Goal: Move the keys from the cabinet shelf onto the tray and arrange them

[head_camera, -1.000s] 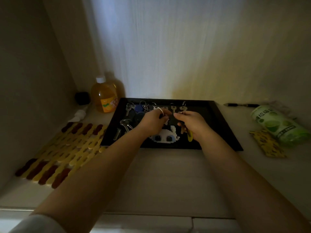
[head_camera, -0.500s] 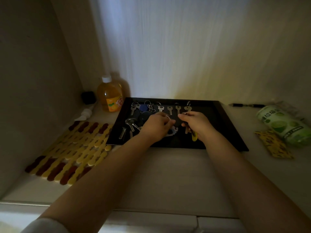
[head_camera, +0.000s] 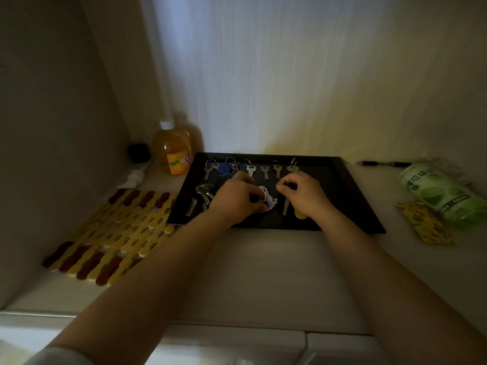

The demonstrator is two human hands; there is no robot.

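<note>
A black tray (head_camera: 350, 196) lies on the cabinet shelf. Several silver keys (head_camera: 264, 172) with rings lie in a row along its far edge, beside blue fobs (head_camera: 224, 168). A bunch of keys (head_camera: 204, 192) rests at the tray's left. My left hand (head_camera: 237, 198) pinches a white pixel-figure keychain (head_camera: 267, 200) over the tray's middle. My right hand (head_camera: 303, 193) grips a key ring (head_camera: 282, 182); a key (head_camera: 285, 208) and a yellow tag (head_camera: 300, 214) show beneath it.
An orange drink bottle (head_camera: 172, 151) and a small black object (head_camera: 138, 152) stand at the back left. A yellow and brown mat (head_camera: 113, 230) lies left of the tray. A green packet (head_camera: 442, 196), a yellow pouch (head_camera: 424, 225) and a pen (head_camera: 382, 163) lie on the right.
Both hands have lowered onto the tray. The left hand has drawn the white keychain away from the ring held by the right hand.
</note>
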